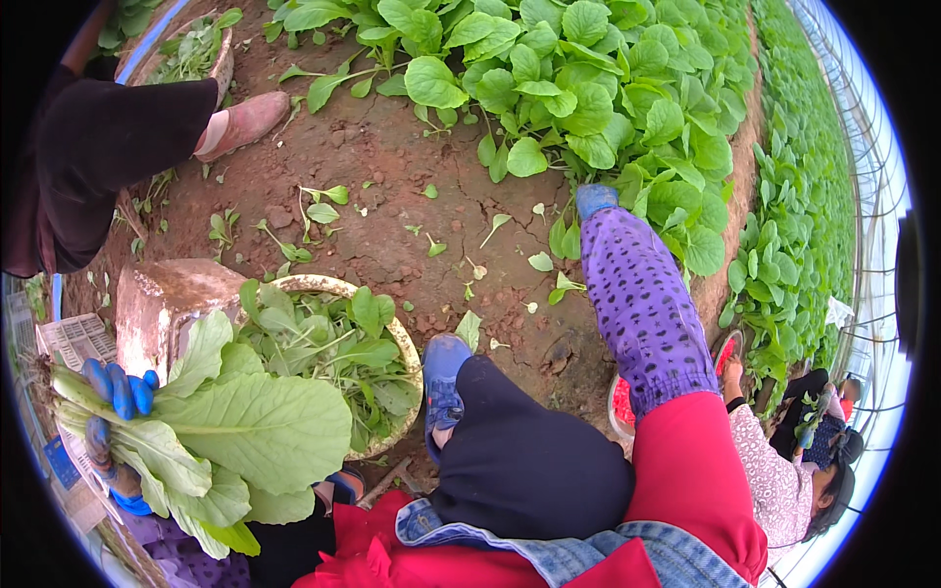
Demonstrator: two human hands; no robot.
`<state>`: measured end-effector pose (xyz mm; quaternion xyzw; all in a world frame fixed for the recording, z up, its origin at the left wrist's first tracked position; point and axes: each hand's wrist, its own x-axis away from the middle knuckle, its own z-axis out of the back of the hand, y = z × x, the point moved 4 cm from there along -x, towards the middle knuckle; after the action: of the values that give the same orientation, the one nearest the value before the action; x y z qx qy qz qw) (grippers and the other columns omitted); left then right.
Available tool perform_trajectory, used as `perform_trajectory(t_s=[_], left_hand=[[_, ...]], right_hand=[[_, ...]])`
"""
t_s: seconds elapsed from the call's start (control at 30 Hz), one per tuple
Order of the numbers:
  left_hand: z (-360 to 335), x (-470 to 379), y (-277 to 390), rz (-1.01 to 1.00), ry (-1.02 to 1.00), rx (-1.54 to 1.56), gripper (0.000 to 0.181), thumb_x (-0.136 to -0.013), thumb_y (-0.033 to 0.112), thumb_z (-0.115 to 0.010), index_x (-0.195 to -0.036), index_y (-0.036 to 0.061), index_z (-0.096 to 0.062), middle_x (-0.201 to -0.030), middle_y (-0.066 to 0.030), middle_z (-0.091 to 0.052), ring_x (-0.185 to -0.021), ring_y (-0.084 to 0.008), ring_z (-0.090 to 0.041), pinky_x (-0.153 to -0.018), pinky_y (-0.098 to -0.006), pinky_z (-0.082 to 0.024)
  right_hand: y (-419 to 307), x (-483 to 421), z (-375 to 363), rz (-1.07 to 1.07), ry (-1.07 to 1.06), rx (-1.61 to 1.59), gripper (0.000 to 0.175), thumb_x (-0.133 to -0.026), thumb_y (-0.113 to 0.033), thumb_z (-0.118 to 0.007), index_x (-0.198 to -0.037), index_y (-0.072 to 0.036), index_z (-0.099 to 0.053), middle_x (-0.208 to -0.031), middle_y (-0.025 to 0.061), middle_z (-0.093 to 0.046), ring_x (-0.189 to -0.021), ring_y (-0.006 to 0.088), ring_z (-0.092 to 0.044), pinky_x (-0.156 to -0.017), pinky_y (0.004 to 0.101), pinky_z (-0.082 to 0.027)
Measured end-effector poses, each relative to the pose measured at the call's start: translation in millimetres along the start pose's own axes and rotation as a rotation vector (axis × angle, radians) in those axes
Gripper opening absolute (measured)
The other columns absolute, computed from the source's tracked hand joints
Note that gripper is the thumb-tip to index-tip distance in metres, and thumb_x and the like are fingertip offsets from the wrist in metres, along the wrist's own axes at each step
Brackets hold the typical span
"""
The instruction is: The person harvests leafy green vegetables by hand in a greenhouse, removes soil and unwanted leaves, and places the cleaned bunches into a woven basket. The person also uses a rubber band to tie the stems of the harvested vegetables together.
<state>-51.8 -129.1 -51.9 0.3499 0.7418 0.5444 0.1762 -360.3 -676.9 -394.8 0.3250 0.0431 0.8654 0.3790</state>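
My left hand [117, 404], in a blue-coated glove, is closed around the pale stems of a bunch of large-leaved greens [257, 426] at the lower left. Its leaves spread to the right, partly over a round tub [412, 360] filled with small leafy greens. My right hand [595, 198], also in a blue glove and below a purple patterned sleeve cover, reaches in at the near edge of the bed of leafy green plants [588, 95]. Leaves and the sleeve hide its fingers, so whether it grips a stem cannot be seen.
A worn, dirty block-like stool or container [176, 294] stands beside the tub. Loose leaves lie on the brown soil [397, 220]. Another person's shoe [250, 125] is at upper left, near another basket [224, 66]. More people crouch at lower right. Plastic crates [77, 338] stand far left.
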Motion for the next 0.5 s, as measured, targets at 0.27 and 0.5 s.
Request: perform_trajectory(t_s=[0.27, 0.5], left_hand=[[-40.2, 0.5, 1.9, -0.010, 0.042, -0.146, 0.042, -0.071, 0.032, -0.069, -0.090, 0.0095, -0.040, -0.072, 0.0001, -0.044, -0.068, -0.0140, -0.044, -0.080, -0.0338, -0.036], [-35.5, 18.7, -3.3, 0.046, 0.099, -0.062, 0.043, -0.070, 0.024, -0.066, -0.101, 0.0014, -0.046, -0.078, -0.0078, -0.051, -0.076, -0.0210, -0.052, -0.082, -0.0374, -0.042]], right_hand=[[-13.5, 47.7, 32.4, 0.102, 0.125, -0.035, 0.019, -0.081, -0.020, -0.054, -0.095, -0.015, -0.066, -0.089, 0.0121, -0.066, -0.082, 0.0266, -0.065, -0.070, 0.0398, -0.051], [-90.4, 135.2, 149.6, 0.275, 0.293, -0.262, 0.031, -0.067, -0.018, -0.071, -0.098, -0.021, -0.067, -0.107, 0.0053, -0.057, -0.100, 0.0264, -0.051, -0.084, 0.0399, -0.039]])
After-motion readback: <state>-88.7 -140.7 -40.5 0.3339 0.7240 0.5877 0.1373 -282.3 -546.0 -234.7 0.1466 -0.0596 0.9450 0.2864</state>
